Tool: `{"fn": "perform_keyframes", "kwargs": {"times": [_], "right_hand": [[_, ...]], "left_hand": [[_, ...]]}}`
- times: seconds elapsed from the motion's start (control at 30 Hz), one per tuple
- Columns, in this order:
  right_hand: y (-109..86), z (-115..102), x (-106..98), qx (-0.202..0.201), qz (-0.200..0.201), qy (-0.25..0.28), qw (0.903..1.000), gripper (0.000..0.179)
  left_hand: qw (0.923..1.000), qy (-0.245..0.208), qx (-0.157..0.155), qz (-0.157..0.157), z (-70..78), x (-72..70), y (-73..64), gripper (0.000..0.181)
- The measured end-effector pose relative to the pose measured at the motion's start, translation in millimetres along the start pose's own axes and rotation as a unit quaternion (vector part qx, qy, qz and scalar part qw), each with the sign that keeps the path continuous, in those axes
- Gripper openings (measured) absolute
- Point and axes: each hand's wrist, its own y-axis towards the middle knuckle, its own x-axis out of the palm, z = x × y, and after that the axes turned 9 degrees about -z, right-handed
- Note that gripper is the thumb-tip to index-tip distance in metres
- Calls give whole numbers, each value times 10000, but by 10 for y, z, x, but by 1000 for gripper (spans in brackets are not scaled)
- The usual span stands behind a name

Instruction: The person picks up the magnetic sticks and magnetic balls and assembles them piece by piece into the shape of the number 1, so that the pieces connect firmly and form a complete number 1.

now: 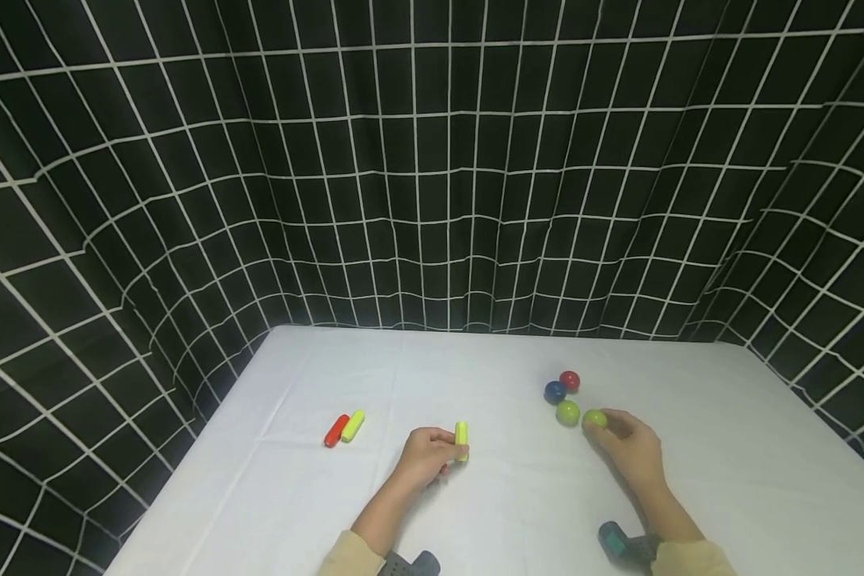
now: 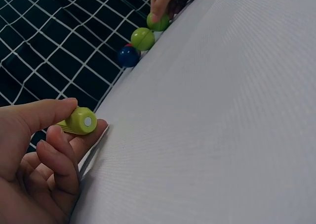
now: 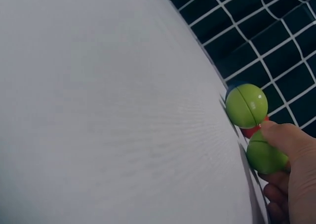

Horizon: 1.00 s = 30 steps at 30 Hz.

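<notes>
My left hand pinches a short yellow rod between thumb and fingers; the rod stands nearly lengthwise away from me. In the left wrist view that rod shows a pale round disc in its end. Over to the right, my right hand holds a green ball by thumb and fingers, and a seam line crosses the ball in the right wrist view. Close to its left lies a second green ball. Behind that one, a blue ball and a red ball sit together.
A red rod and another yellow rod lie side by side on the left of the white-covered table. Black curtain with a white grid surrounds the far edge and sides. Each wrist wears a grey device.
</notes>
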Motion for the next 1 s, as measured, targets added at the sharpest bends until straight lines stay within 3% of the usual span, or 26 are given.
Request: {"fn": "perform_keyframes", "kwargs": {"times": [0.3,0.8,1.0], "right_hand": [[-126,-33,26,-114,162,-67,9998,63],[-321,-213,160,-474,6,-25,9989,57],[-361,-288,248,-438,-107,-8,9990,59]], "left_hand": [[10000,22,-10,-21,-19,5,22,31],[9998,16,163,-116,-12,12,4,29],[9998,105,119,-116,-9,25,7,28]]}}
